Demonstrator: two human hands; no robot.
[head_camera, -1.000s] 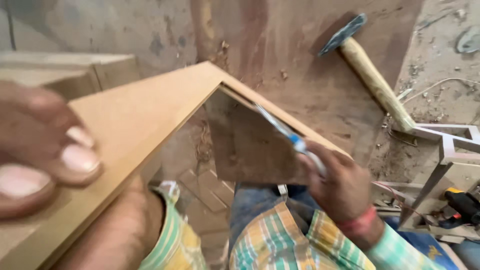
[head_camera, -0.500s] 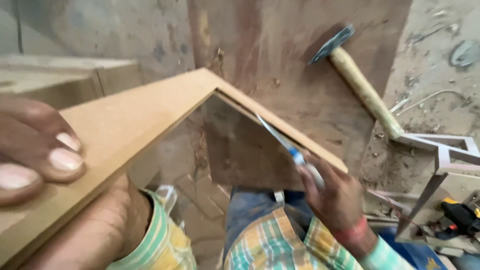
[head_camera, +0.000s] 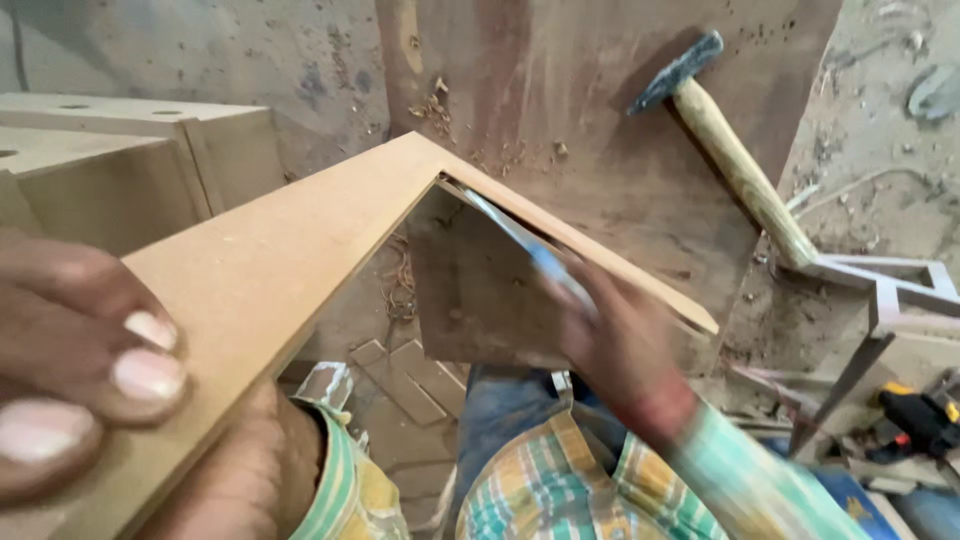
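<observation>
Step in hand: trimming the frame's (head_camera: 300, 260) inner corner. Right hand (head_camera: 620, 345) grips the blade (head_camera: 510, 235); left hand (head_camera: 80, 370) clamps the frame edge. Next stroke needs firm bracing.

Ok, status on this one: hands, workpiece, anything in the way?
Left hand grips the L-shaped board. Right hand, blurred, holds a thin blade at its inner corner. Hammer lies clear.

Past the fingers, a rough grey concrete wall (head_camera: 250, 50) rises above pale board boxes (head_camera: 120, 160). A dark, scuffed wooden slab (head_camera: 600, 130) scattered with shavings carries a wooden-handled hammer (head_camera: 730, 150). The dusty floor (head_camera: 880, 130) is well off to the fingers' right, in even daylight.
</observation>
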